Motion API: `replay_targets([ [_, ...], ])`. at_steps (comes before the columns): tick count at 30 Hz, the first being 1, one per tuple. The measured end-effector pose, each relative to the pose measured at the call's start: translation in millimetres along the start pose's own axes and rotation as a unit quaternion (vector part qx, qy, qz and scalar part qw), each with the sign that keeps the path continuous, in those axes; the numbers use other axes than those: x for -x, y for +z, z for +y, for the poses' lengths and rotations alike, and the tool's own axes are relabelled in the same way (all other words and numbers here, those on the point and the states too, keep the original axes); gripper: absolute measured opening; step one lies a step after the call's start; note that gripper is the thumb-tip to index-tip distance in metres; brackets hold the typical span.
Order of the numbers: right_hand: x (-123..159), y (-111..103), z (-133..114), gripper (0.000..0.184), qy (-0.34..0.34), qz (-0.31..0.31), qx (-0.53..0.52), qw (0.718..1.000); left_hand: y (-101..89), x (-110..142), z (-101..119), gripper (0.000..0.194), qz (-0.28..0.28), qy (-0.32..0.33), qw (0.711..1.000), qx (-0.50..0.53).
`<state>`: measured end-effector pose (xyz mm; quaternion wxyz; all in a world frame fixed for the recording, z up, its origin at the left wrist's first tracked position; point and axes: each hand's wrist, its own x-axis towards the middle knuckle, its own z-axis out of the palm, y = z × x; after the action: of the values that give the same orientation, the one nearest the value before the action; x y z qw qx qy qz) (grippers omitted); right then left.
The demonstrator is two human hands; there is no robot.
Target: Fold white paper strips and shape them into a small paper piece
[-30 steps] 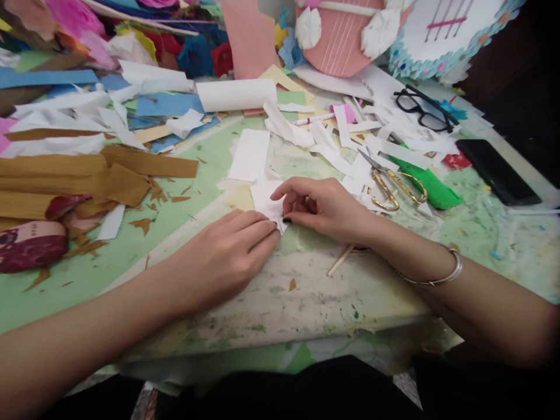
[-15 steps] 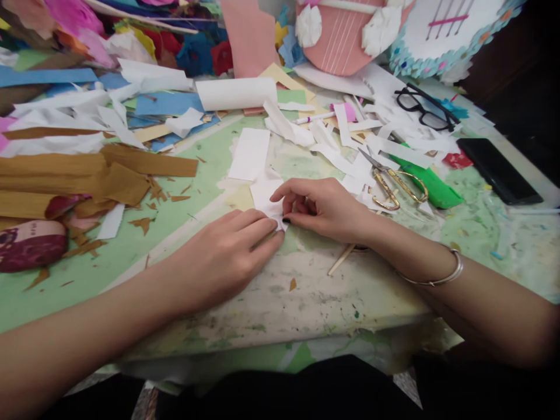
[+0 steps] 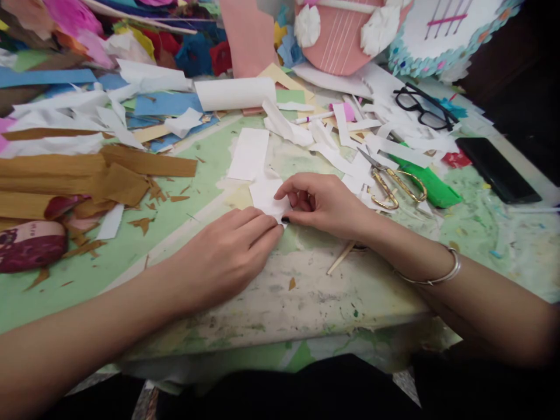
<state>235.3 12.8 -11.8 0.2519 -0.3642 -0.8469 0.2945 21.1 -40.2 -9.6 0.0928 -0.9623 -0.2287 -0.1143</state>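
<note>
A small piece of white crepe paper [image 3: 265,195] lies on the table between my hands. My left hand [image 3: 234,248] rests on its near edge, fingers closed together and pressing the paper near the fingertips. My right hand [image 3: 324,204] is curled, with thumb and forefinger meeting the paper's right side; the exact pinch is partly hidden by the fingers. Just beyond lies a flat white paper rectangle [image 3: 249,154]. Gold-handled scissors [image 3: 389,178] rest to the right of my right hand. A thin wooden stick [image 3: 341,258] lies partly under my right wrist.
Brown crepe paper [image 3: 52,175] and a dark red object [image 3: 32,246] are at left. Behind stand a white paper roll [image 3: 236,93] and pink decorated craft [image 3: 345,41]. Black glasses [image 3: 424,108], a phone [image 3: 497,170] and a green wrapper [image 3: 433,181] lie at right.
My right forefinger has moved slightly, sitting a little higher and further right. My left hand stays pressed on the paper; the view has shifted very slightly.
</note>
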Motion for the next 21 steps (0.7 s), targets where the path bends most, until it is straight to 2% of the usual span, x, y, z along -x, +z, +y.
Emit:
replay_targets([
  [7,-0.9,-0.6,2.3,0.020,0.043,0.008,-0.025,0.999,-1.0,-2.0,1.6,0.025,-0.001,-0.006,1.000,0.000],
  [14,-3.9,-1.4,3.9,0.019,0.062,0.008,-0.047,0.997,-1.2,-1.9,2.4,0.028,-0.008,-0.030,0.998,0.051],
  [21,-6.8,-4.3,7.6,0.014,0.069,-0.005,-0.057,0.996,-3.5,2.8,15.4,0.040,-0.027,-0.016,0.999,-0.034],
])
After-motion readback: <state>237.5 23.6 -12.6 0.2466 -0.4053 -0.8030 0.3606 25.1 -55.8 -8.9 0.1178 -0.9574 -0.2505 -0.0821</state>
